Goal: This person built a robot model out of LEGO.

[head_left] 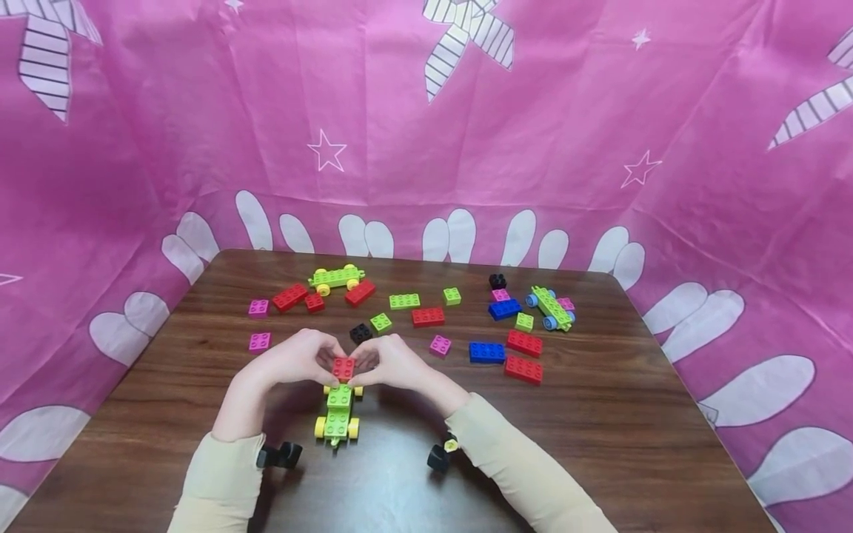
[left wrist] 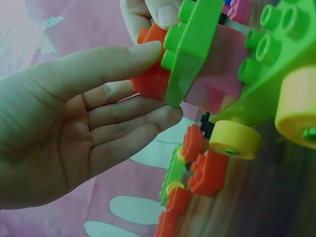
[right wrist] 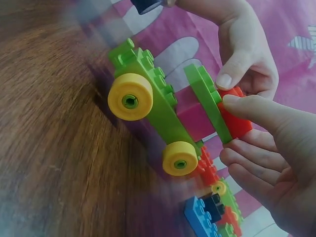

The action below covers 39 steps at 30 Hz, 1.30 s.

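A small red brick [head_left: 343,368] tops a stack on a lime-green wheeled base [head_left: 337,427] with yellow wheels. Beneath it lie a thin green brick [left wrist: 190,57] and a pink brick [right wrist: 193,114], which joins the stack to the base. My left hand [head_left: 296,360] holds the red brick from its left side, thumb against it. From the other side my right hand [head_left: 401,363] pinches the same brick, its thumb near the edge of the green one. In the right wrist view, the remaining fingers extend behind the brick.
Loose bricks lie beyond the hands, among them a black brick [head_left: 361,333], a pink brick [head_left: 440,345] and a blue brick [head_left: 486,352]. Farther back stand another yellow-wheeled base [head_left: 337,277] and a blue-wheeled base [head_left: 551,308]. A pink patterned cloth [head_left: 400,163] surrounds the wooden table [head_left: 633,444].
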### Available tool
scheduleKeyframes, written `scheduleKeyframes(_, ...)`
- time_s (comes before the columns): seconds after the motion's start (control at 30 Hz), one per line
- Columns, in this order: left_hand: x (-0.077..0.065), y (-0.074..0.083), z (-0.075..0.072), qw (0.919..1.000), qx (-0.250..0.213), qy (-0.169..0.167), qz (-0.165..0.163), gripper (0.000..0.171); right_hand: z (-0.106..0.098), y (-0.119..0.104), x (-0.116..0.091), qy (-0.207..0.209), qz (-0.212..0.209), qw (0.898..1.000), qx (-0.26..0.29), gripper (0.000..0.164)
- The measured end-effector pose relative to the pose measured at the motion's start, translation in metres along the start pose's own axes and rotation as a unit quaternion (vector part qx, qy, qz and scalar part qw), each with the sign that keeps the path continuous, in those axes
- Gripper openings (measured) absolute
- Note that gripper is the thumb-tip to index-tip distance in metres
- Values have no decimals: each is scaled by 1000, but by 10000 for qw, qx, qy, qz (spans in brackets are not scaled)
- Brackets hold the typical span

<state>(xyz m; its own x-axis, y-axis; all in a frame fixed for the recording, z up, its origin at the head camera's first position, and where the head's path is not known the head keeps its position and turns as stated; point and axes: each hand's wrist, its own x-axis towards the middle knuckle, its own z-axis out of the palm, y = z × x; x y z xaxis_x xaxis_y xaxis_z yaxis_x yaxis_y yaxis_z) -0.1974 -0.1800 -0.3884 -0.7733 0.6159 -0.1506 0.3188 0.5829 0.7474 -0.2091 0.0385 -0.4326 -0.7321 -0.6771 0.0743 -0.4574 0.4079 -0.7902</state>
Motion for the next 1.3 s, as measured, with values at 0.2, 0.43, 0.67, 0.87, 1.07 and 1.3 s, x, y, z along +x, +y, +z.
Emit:
scheduleKeyframes(0.2,0,-7,-4,10000,-44,56,-54,24,3,0,10,-31,-7,9999,-124,28)
scheduleKeyframes(0.43,0,-11,-4,9996,-52,194,-222,25,3,1,18,-53,86,9995,-288,29)
scheduleKeyframes(0.67,0,-13,-4,9993,-157,237,-235,28,3,1,18,-45,76,9996,-279,31)
scheduleKeyframes(0.87,0,-12,-4,9992,-136,272,-261,34,-3,2,15,-163,9,9997,-169,35)
scheduleKeyframes(1.07,-1,-11,-5,9989,44,400,-234,37,-18,8,13,-255,-278,9988,-310,36)
scheduleKeyframes(1.3,-4,-10,-5,9983,118,468,-332,38,-28,18,22,79,-261,9987,-430,31)
